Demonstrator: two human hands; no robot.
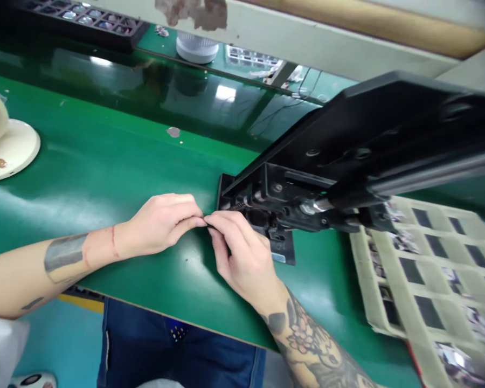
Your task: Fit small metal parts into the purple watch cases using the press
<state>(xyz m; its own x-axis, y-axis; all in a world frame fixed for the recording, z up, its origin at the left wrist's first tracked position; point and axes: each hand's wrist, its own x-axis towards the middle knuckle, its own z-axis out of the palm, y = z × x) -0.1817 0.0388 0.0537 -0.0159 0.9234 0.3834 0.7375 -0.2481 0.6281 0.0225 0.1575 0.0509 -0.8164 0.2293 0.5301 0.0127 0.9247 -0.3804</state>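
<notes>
The person's left hand [161, 223] is coming in from the left over the green desk [105, 172] and is curling closed, its thumb and forefinger pinching together. The tattooed right hand [238, 253] is coming up from the lower right and is closed in the same pinch, its fingertips [216, 221] meeting those of the left hand. Whether a thin item is being gripped between them is too small to tell. Both hands are working just beside a small coiled metal spring [238, 206], which is sitting at the near end of a black metal fixture [291, 188]. The fixture is standing on a flat black base plate [285, 248] on the desk and is reaching away toward the upper right, with a long silver rod [428, 175] running along it. A beige compartmented tray [361, 253] with rectangular openings is lying at the right, its blurred contents impossible to make out. A round white lamp base [8, 153] is sitting at the desk's left side, while the person's blue denim jeans [178, 350] are showing below the desk's near edge.
</notes>
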